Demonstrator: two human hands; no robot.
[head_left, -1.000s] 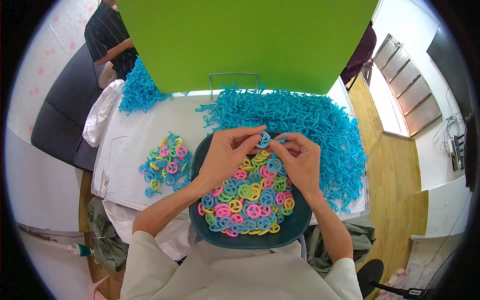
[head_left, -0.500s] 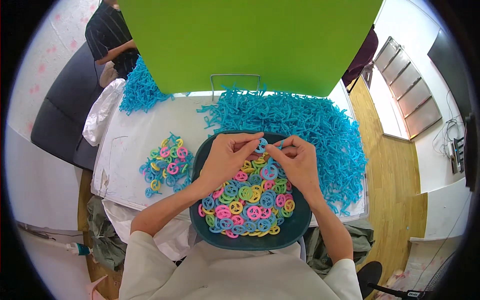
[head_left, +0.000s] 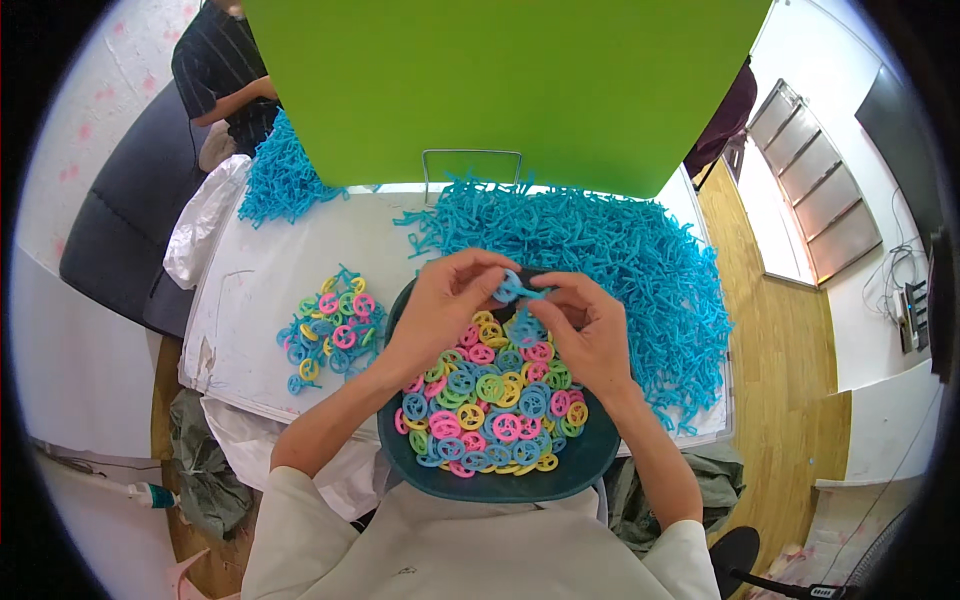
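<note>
Your left hand (head_left: 445, 300) and right hand (head_left: 585, 325) both pinch one blue ring piece (head_left: 510, 288) above the far rim of the teal bowl (head_left: 500, 485), near the worktop's near edge. Keep your fingertips close together and press squarely.

The person wears a pale, off-white garment filling the bottom centre of the frame, its loose sleeves ending near the elbows at lower left and lower right. Both forearms are bare, rising toward mid-frame. The left hand (head_left: 440, 305) and right hand (head_left: 590, 330) carry no gloves, rings or watch.
</note>
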